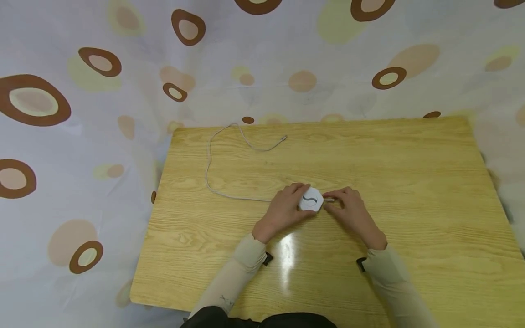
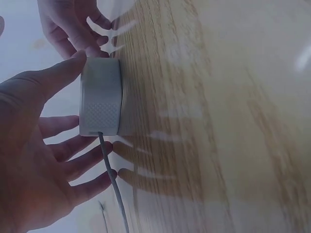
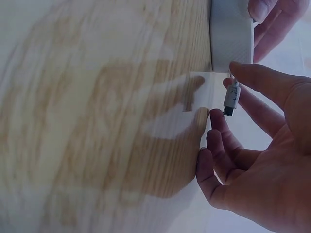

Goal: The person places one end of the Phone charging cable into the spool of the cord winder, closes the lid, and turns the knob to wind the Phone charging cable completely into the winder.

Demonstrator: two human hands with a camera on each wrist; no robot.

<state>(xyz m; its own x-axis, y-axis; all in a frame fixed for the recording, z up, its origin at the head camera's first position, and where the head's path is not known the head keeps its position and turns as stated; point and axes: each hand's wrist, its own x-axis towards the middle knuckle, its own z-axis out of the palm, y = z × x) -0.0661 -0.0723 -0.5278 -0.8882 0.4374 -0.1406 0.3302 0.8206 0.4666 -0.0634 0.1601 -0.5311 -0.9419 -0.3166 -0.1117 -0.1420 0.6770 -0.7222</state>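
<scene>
White case (image 1: 311,204): flat on the tabletop (image 1: 414,182), between the two hands, a dark curved mark on its top face.
Left hand (image 1: 285,207): pinches the case from its left side, thumb at the near edge, fingers at the far one; the remaining fingers fan out beside the cable (image 2: 120,204).
Near plug (image 3: 232,100): just off the case's right side, pointing away from it.
Right hand (image 1: 350,210): thumb and forefinger curve to either side of the near plug, tips at the case; cannot tell whether they press together on it.
Cable run: leaves the case leftward, bends up to the back edge, then returns to the far plug (image 1: 284,138), well apart from both hands.
Right side: wide stretch of wood to the right edge.
Back edge: patterned cloth (image 1: 303,50) hangs behind.
</scene>
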